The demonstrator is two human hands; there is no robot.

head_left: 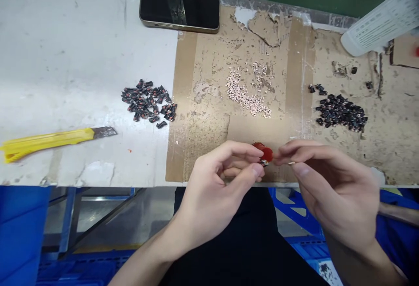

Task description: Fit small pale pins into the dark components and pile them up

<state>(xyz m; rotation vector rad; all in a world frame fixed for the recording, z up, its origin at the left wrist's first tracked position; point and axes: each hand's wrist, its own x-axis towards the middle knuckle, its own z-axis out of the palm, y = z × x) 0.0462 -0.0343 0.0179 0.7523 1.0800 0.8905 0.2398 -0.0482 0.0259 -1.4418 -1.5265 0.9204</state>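
My left hand (219, 177) pinches a small red part with a dark end (264, 153) between thumb and fingers, just above the table's near edge. Facing it, my right hand (324, 177) has its fingers pressed together on a tiny pale piece (291, 162), fingertips almost touching the red part. On the brown cardboard mat (209, 146) behind the hands lies a heap of small pinkish pins (245, 96). A pile of black parts (342, 114) sits to the right of it. Black parts with red marks (149, 103) are heaped on the white tabletop to the left.
A yellow utility knife (49, 141) with its blade out lies at the left near the table edge. A phone (179, 8) rests screen up at the back. A white perforated object (382, 22) is at the far right. Blue crates (294, 216) stand below the table.
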